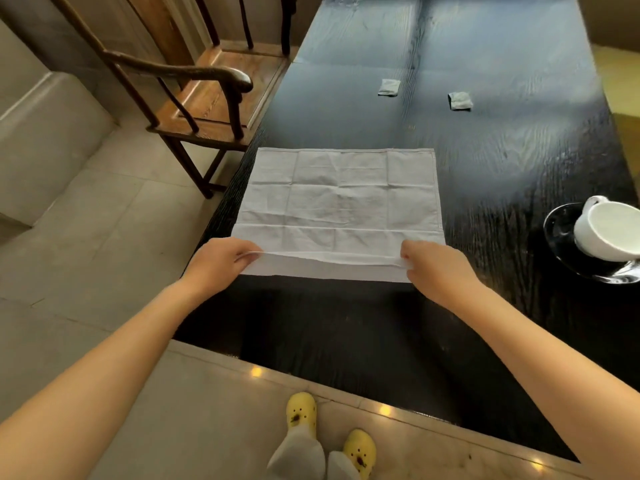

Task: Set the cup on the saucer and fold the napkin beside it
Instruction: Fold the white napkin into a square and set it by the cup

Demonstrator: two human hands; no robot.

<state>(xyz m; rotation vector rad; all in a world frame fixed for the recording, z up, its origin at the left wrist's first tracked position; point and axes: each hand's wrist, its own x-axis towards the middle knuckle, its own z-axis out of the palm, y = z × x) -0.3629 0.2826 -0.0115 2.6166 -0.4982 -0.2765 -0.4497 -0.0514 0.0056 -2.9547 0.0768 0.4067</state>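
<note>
- Your left hand (221, 259) pinches the near left corner of the napkin (341, 202); your right hand (433, 268) pinches the near right corner.
- The napkin lies spread on the bench (502, 150), its near edge lifted.
- The cup (607, 232) rests tilted on the saucer (561, 223), well right of the napkin.

White napkin (341, 202) spread flat, cup (607, 232) tilted on saucer (561, 233)

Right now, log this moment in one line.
cup on saucer | napkin near edge pinched: left hand, right hand | fold begun
</note>
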